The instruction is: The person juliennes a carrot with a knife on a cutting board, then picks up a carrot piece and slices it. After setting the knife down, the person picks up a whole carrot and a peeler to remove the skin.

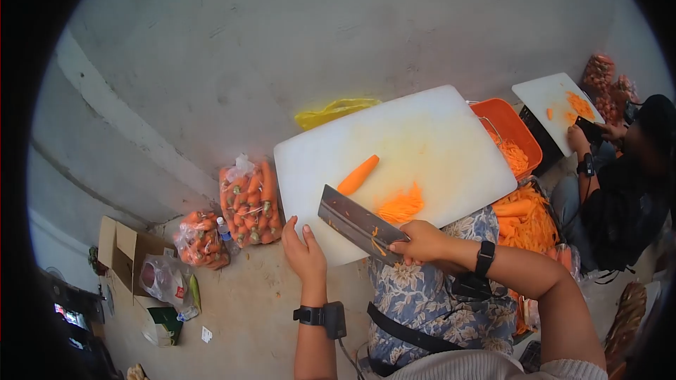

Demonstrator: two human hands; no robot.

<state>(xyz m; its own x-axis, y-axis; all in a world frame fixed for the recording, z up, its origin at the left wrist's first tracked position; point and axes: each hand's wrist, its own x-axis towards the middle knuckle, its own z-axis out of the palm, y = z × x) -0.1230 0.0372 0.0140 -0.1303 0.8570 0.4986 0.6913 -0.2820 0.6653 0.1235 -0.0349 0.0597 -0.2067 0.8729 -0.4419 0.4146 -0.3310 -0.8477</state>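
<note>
1. Across my view I see a large white rectangular plastic cutting board [440, 134]; clock directions run from its middle.
2. Seven o'clock: the right hand [424, 243] wraps a broad grey metal cleaver's [352, 222] handle.
3. Eight: the left hand [305, 253] is spread open, holding nothing.
4. Six: heaped orange carrot shreds [400, 207].
5. Nine: one tapered orange carrot [358, 175], on the board.

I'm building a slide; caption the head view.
Right hand holds a cleaver over a cutting board with a carrot and carrot shreds.
</note>
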